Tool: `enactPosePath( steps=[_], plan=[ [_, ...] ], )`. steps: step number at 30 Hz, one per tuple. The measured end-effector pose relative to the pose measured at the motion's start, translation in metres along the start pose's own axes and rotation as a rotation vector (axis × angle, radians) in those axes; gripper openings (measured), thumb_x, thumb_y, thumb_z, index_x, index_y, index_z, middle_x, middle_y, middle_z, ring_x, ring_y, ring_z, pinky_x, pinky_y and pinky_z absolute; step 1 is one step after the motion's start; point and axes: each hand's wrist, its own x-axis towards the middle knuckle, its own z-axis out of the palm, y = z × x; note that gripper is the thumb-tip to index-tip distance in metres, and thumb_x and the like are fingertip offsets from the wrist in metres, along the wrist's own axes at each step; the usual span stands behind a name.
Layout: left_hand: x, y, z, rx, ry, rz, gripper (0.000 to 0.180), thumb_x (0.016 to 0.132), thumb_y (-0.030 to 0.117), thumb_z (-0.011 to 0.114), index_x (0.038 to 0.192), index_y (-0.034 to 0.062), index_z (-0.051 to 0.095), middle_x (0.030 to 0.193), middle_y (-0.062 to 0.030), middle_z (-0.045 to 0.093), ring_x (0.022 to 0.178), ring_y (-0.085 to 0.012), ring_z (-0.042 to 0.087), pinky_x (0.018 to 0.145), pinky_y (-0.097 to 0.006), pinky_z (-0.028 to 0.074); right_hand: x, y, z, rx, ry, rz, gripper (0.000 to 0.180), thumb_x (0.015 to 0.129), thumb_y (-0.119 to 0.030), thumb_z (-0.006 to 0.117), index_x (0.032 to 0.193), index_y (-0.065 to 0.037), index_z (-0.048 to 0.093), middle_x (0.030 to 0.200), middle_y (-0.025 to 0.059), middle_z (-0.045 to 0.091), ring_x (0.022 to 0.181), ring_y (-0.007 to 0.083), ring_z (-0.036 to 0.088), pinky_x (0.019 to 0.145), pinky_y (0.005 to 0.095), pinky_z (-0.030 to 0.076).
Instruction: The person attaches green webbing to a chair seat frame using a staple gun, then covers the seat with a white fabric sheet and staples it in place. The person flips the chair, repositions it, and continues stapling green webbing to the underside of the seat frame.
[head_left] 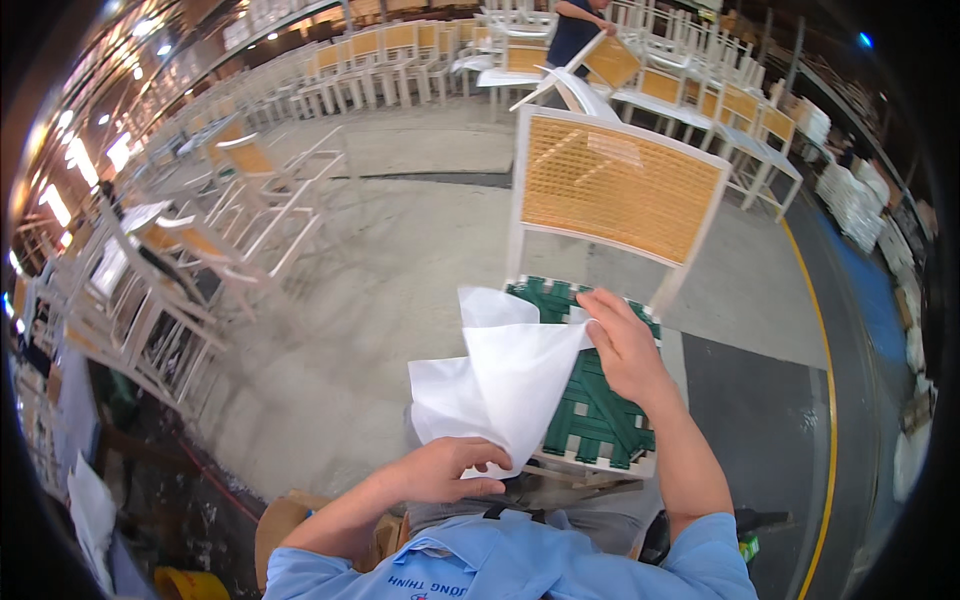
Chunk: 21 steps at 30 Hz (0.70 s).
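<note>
A white sheet of thin fabric or paper (515, 375) hangs in folds over the left part of a chair seat (590, 415) woven from green straps. My right hand (625, 345) pinches the sheet's upper right corner above the seat. Near its lower edge is my left hand (455, 470), fingers curled and thumb apart; whether it grips the sheet is hard to make out. The chair's backrest (620, 185), tan woven cane in a whitish frame, rises beyond the seat. The sheet hides the seat's left side.
Unfinished chair frames (240, 230) crowd the left side. Rows of cane-backed chairs (390, 60) line the back, where another person (575, 30) handles a chair. Wrapped white bundles (850, 200) stand at the right past a yellow floor line (822, 350). A yellow roll (190, 583) lies lower left.
</note>
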Motion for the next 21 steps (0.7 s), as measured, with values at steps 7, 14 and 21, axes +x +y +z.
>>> enactPosePath(
  steps=[7, 14, 21],
  plan=[
    [0.083, 0.014, -0.031, 0.178, 0.264, 0.118, 0.033, 0.094, 0.012, 0.074, 0.126, 0.0082, 0.069, 0.122, -0.0156, 0.072, 0.106, -0.0312, 0.072, 0.090, -0.040, 0.058, -0.084, 0.004, -0.062, 0.030, 0.086, 0.040, 0.039, 0.086, 0.008, 0.065, 0.121, -0.006, 0.075, 0.111, 0.0164, 0.075, 0.103, 0.0341, 0.071, 0.091, 0.0387, 0.056],
    [0.205, 0.021, -0.013, 0.703, 0.123, 0.399, 0.067, 0.089, 0.006, 0.074, 0.150, 0.0180, 0.050, 0.162, -0.0126, 0.046, 0.157, -0.0415, 0.027, 0.125, -0.056, 0.029, -0.123, -0.001, -0.078, 0.146, 0.076, 0.058, 0.043, 0.082, 0.012, 0.060, 0.117, -0.006, 0.078, 0.109, 0.0148, 0.077, 0.100, 0.0303, 0.072, 0.086, 0.0369, 0.058],
    [0.271, 0.028, -0.036, 0.646, -0.305, 0.275, 0.039, 0.089, 0.024, 0.076, 0.124, 0.0096, 0.069, 0.135, -0.0160, 0.067, 0.137, -0.0380, 0.055, 0.115, -0.053, 0.042, -0.109, 0.026, -0.129, 0.139, 0.220, 0.241, 0.031, 0.092, 0.004, 0.062, 0.120, -0.002, 0.075, 0.106, 0.0115, 0.077, 0.092, 0.0194, 0.072, 0.084, 0.0336, 0.056]
  ],
)
